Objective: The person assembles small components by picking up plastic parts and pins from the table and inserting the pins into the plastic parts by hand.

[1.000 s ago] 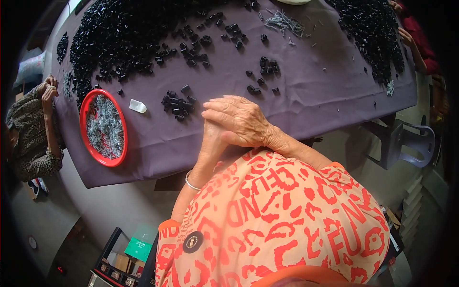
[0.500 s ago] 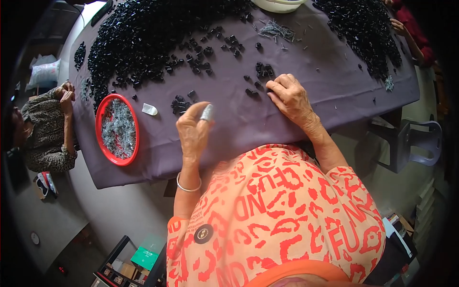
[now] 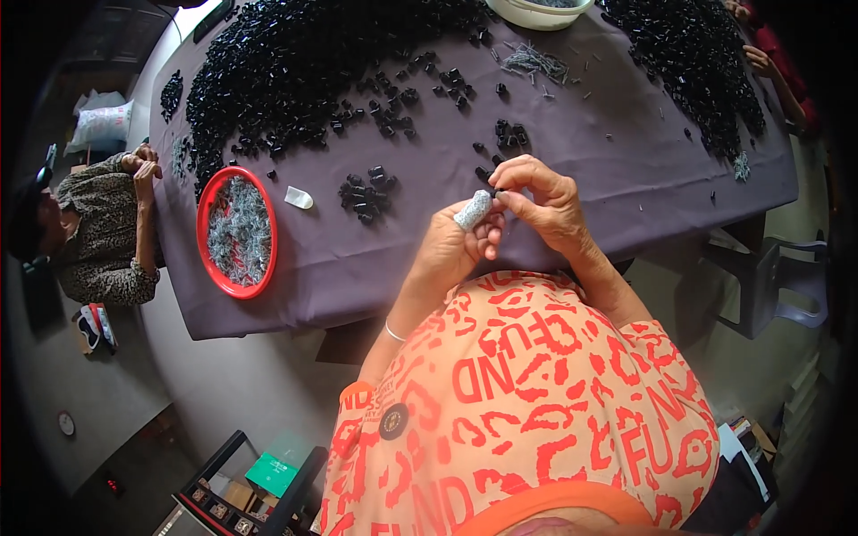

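Observation:
My two hands meet just above the near part of the table. The thumb and fingertips of my right hand (image 3: 552, 210) pinch a small black plastic piece (image 3: 495, 191). My left hand (image 3: 447, 247) is curled closed against it, its thumb in a silvery-white wrap (image 3: 474, 211); whatever its fingers hold is hidden. Just beyond my right hand lie several loose black pieces (image 3: 511, 134). A small cluster of black pieces (image 3: 366, 194) rests to the left of my hands.
A red oval tray (image 3: 271, 259) holds thin greyish pins, with a white scoop-like piece (image 3: 298, 197) beside it. Large heaps of black pieces (image 3: 268, 80) cover the far table. Grey pins (image 3: 534, 62) lie near a white bowl (image 3: 536, 16). People sit at both sides; a grey chair (image 3: 769, 281) stands right.
My left hand has moved right and come together with my right hand. The cluster at left has grown. My right hand has lifted slightly and now shows a black piece in its pinch.

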{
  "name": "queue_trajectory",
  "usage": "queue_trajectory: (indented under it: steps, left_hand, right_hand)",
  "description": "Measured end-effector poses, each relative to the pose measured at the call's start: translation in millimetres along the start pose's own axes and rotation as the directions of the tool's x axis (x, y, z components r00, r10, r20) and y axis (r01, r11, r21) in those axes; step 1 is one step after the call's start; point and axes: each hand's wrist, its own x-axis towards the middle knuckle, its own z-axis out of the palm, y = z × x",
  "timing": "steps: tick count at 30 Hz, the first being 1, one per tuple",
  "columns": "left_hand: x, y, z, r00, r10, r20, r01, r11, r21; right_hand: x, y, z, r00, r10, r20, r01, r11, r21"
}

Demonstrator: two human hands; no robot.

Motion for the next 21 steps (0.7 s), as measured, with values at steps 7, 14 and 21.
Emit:
queue_trajectory:
  steps: [7, 14, 21]
  left_hand:
    - [-4, -3, -6, 0.988, -0.128, 0.086, 0.140, 0.977, -0.159]
    - [-6, 1, -5, 0.997, -0.076, -0.020, 0.077, 0.992, 0.102]
    - [-9, 7, -11, 0.987, -0.146, 0.063, 0.132, 0.975, 0.181]
  right_hand:
    - [-5, -9, 2, 0.993, -0.076, 0.086, 0.086, 0.990, -0.113]
    - [-9, -19, 1, 0.991, -0.019, 0.132, 0.052, 0.968, -0.247]
    - [-1, -23, -5, 0.979, 0.005, 0.205, 0.030, 0.986, -0.167]
